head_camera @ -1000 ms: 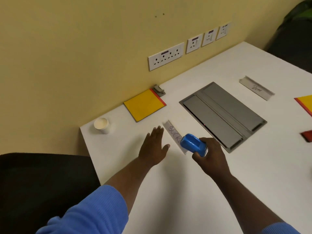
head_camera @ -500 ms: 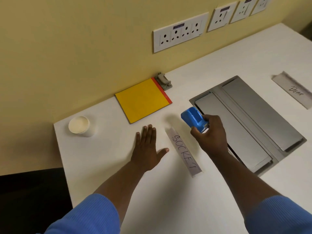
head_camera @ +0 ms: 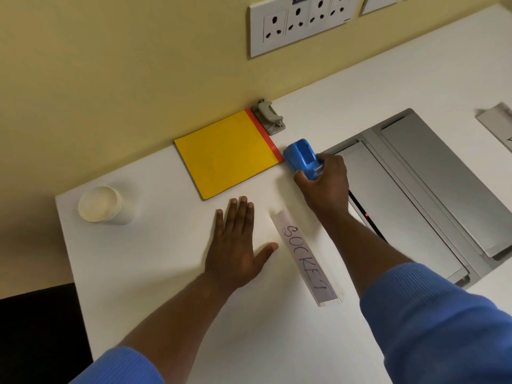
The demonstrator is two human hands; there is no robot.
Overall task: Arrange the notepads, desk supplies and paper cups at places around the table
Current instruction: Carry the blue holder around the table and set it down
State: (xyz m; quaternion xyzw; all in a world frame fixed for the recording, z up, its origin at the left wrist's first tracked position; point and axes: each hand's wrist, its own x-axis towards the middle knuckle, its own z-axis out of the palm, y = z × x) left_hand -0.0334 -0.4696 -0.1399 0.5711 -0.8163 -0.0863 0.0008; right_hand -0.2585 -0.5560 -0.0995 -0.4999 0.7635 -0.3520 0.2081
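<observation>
My right hand [head_camera: 324, 187] grips a blue tape dispenser [head_camera: 300, 157], holding it low over the white table [head_camera: 166, 286] right beside the red edge of a yellow notepad [head_camera: 227, 153]. A small grey hole punch [head_camera: 268, 117] lies at the notepad's far corner by the wall. My left hand [head_camera: 235, 245] rests flat on the table with straight fingers, just below the notepad. A white paper cup [head_camera: 101, 205] stands near the table's left corner. A folded name card reading "SOCKET" [head_camera: 304, 256] lies between my two forearms.
A grey metal cable hatch [head_camera: 421, 189] is set into the table on the right. Another paper name card [head_camera: 496, 120] lies at the far right edge. Wall sockets [head_camera: 299, 20] sit on the yellow wall above. The table's left edge drops off to a dark area.
My right hand has carried the blue tape dispenser away from the name card toward the wall, down next to the notepad. The left hand has stayed flat on the table.
</observation>
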